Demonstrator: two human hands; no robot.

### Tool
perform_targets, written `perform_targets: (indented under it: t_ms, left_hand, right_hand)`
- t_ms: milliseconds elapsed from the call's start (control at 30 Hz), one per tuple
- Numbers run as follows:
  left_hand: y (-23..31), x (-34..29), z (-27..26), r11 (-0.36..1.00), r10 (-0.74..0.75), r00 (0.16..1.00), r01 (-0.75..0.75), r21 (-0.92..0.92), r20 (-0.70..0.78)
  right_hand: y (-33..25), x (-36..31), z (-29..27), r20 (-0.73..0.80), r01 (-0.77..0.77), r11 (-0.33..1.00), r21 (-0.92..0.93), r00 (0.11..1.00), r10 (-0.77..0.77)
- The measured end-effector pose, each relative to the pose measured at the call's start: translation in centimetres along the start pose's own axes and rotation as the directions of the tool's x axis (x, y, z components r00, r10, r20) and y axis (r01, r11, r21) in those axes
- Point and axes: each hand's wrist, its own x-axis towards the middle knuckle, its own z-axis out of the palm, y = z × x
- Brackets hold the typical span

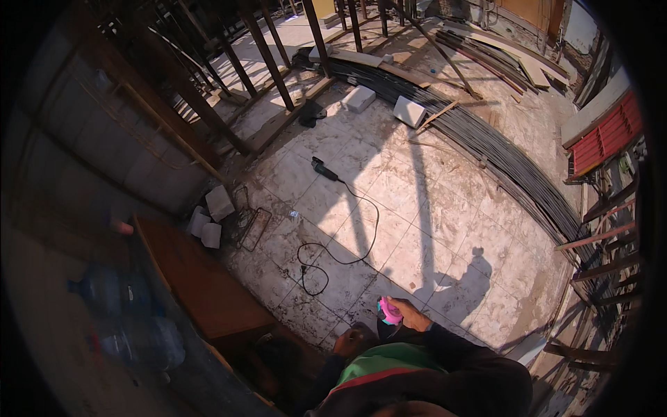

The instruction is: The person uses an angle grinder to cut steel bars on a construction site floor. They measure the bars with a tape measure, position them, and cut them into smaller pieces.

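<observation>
Evidently the right hand (414,317) grips one pink object (390,312), one corded tool (325,169) lying beyond; left hand's (349,342) grip I cannot tell.

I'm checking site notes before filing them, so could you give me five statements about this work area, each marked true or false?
1. The right hand holds a bright pink-and-teal object. True.
2. A thin black cord runs from the dark, long-bodied power tool. True.
3. The cord lies in one straight line. False: it curves and loops.
4. An angular white block sits beside the bundle of long, thin grey rods. True.
5. The power tool lies across the rods. False: it lies on the dirty, pale tiled floor.
</observation>
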Motion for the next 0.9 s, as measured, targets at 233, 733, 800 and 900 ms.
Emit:
perform_targets:
  t_ms: [233,733,800,900]
  left_hand:
    - [-9.6,4.5,-2.9,0.976,0.014,0.999,-0.022,0.216,0.036]
    - [-17.7,21.1,-0.6,0.687,-0.388,0.919,0.342,0.641,-0.074]
    - [-16.5,22.6,-0.8,0.59,-0.45,0.892,0.325,0.739,-0.033]
    - [-16.1,23.6,-1.0,0.628,-0.436,0.899,0.266,0.731,0.047]
  right_hand:
    - [4.0,16.7,-8.7,-0.227,0.291,0.954,0.074,0.936,-0.268]
    - [25.8,46.3,-34.1,-0.581,-0.454,0.54,-0.708,0.81,-0.08]
    - [28.7,47.4,-34.5,-0.596,-0.478,0.51,-0.715,0.799,-0.086]
    - [34.0,47.1,-37.0,-0.596,-0.483,0.536,-0.692,0.801,-0.047]
